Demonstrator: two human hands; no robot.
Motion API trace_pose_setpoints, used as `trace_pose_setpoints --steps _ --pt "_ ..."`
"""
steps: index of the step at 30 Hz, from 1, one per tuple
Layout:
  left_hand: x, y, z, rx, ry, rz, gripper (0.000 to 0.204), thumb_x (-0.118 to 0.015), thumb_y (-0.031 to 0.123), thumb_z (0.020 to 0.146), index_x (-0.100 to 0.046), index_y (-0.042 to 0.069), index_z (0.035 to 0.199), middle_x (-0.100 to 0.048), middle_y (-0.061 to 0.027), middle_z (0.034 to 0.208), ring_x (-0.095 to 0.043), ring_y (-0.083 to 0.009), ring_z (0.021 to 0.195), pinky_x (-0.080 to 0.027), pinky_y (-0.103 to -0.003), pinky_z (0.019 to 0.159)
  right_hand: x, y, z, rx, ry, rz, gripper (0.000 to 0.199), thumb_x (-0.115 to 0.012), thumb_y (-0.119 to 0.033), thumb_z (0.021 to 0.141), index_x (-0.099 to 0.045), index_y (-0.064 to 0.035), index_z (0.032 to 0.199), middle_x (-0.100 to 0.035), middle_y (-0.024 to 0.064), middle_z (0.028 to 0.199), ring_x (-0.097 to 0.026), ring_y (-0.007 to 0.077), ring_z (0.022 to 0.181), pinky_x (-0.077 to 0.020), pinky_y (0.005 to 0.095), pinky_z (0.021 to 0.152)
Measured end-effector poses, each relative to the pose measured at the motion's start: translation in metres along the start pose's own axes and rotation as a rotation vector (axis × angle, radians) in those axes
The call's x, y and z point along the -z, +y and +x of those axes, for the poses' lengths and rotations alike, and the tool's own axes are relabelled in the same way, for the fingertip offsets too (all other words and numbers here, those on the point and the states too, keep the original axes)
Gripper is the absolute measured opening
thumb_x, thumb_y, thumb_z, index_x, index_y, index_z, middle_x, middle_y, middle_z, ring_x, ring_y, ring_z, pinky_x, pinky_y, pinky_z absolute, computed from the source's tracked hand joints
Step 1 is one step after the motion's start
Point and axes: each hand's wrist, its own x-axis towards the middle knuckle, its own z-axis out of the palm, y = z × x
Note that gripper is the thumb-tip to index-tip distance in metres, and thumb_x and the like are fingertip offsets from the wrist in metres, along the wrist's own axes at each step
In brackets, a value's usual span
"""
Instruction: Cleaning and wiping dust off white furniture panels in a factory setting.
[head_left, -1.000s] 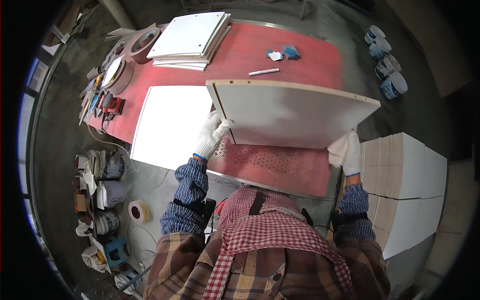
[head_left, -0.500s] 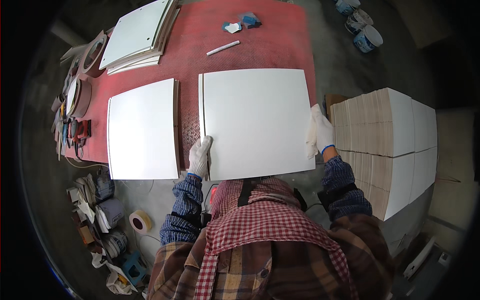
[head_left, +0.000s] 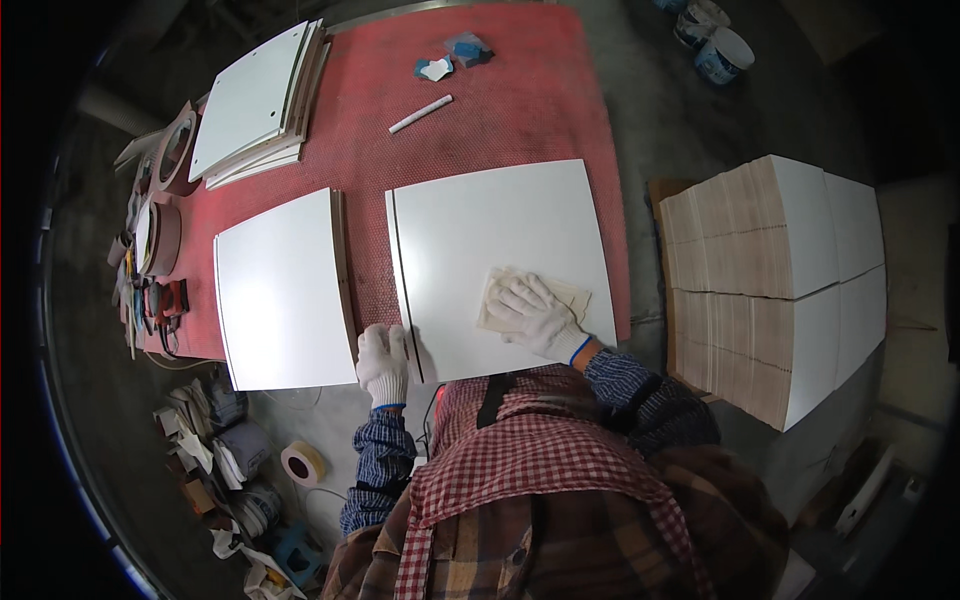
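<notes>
Two stacks of white panels lie side by side on the table. My right hand (head_left: pixel 538 318), in a white knit glove, lies flat with fingers spread on the right white panel (head_left: pixel 480 230). Under it is a crumpled beige cloth (head_left: pixel 497 285), pressed against the panel's surface. In a matching glove, my left hand (head_left: pixel 383 362) rests at the near end of the gap between the stacks. Its fingers are curled, and whatever is in them is hidden. It is close to the right edge of the left white panel (head_left: pixel 280 295).
A red textured mat (head_left: pixel 360 140) covers the table. More panels (head_left: pixel 250 95) are piled at the far left, near tape rolls (head_left: pixel 178 150) and a sander (head_left: pixel 170 300). A white stick (head_left: pixel 420 114) lies farther back. To the right stands a tall board stack (head_left: pixel 725 290); buckets (head_left: pixel 722 55) are beyond.
My right hand has moved from the right panel's edge onto its face with the cloth. My left hand has shifted slightly left, off that panel's left edge. The view has shifted somewhat.
</notes>
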Motion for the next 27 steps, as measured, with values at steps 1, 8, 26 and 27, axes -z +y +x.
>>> trace_pose_setpoints --steps 1,8,26,27 --pt "0.010 -0.002 -0.004 0.076 -0.190 0.079 0.052 -0.064 0.054 0.091 -0.070 0.003 0.103 -0.072 -0.0168 0.092 -0.069 -0.0333 0.092 -0.053 -0.043 0.080 0.005 0.007 0.006 0.007 -0.002 0.008 0.062 -0.060 -0.042 0.095 -0.050 -0.0122 0.149 -0.043 0.0144 0.157 -0.030 0.0310 0.151 -0.0126 0.0512 0.127" --pt "-0.010 -0.053 -0.048 0.693 -0.703 -0.532 0.053 -0.064 0.050 0.097 -0.069 -0.002 0.101 -0.071 -0.0099 0.085 -0.070 -0.0176 0.076 -0.057 -0.033 0.070 0.040 0.121 0.069 -0.323 0.232 -0.184 0.062 -0.058 -0.038 0.096 -0.048 -0.0098 0.150 -0.040 0.0138 0.159 -0.028 0.0339 0.151 -0.0131 0.0495 0.127" --pt "-0.019 -0.062 -0.053 1.153 -0.543 -1.490 0.088 -0.043 0.071 0.099 -0.054 -0.012 0.125 -0.068 -0.0226 0.106 -0.073 -0.0297 0.091 -0.065 -0.042 0.080 -0.067 -0.061 0.172 0.359 -0.157 -0.333 0.055 -0.045 -0.046 0.103 -0.046 -0.0231 0.152 -0.038 0.0008 0.163 -0.028 0.0165 0.153 -0.0089 0.0426 0.130" --pt "-0.012 -0.056 -0.052 1.095 -0.597 -1.565 0.101 -0.036 0.079 0.094 -0.050 -0.014 0.130 -0.067 -0.0250 0.110 -0.072 -0.0334 0.096 -0.065 -0.043 0.081 -0.072 -0.068 0.148 0.352 -0.161 -0.334 0.055 -0.045 -0.046 0.103 -0.046 -0.0231 0.152 -0.038 0.0008 0.163 -0.028 0.0165 0.153 -0.0089 0.0426 0.130"
